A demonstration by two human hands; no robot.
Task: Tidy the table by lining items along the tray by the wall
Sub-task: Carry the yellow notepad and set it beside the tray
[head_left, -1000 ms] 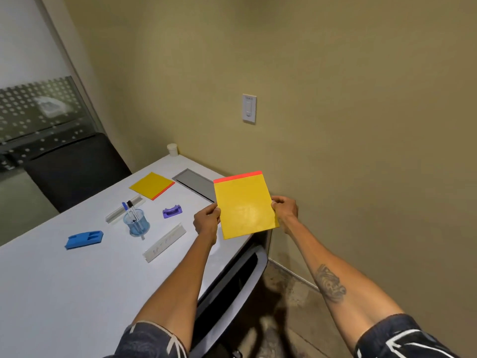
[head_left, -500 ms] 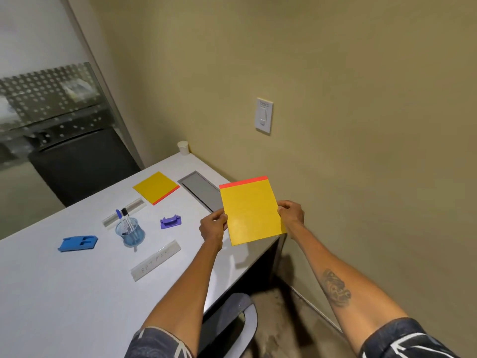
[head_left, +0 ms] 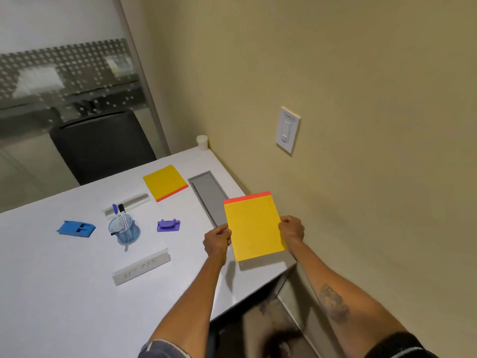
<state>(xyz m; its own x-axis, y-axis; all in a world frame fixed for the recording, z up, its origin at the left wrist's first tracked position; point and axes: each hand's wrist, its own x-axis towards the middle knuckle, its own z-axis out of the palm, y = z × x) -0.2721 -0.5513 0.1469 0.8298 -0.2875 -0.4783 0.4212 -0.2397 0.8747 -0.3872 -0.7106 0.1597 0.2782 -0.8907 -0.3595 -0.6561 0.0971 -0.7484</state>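
Note:
I hold a yellow notepad with a red top strip (head_left: 253,226) just above the near right corner of the white table (head_left: 51,280). My left hand (head_left: 216,240) grips its left edge and my right hand (head_left: 291,228) grips its right edge. The pad covers the near end of the grey recessed tray (head_left: 207,192), which runs along the wall side of the table. A second yellow notepad (head_left: 165,182) lies flat left of the tray.
On the table lie a blue cup with pens (head_left: 124,229), a purple clip (head_left: 168,225), a blue plastic piece (head_left: 75,228), a white name strip (head_left: 142,267) and a clear ruler (head_left: 127,204). A small white cup (head_left: 202,142) sits in the far corner. A black chair (head_left: 100,146) stands behind.
The notepad, held in both hands, has come down and a little forward over the table corner near the tray. The camera view shifted, so the table appears larger.

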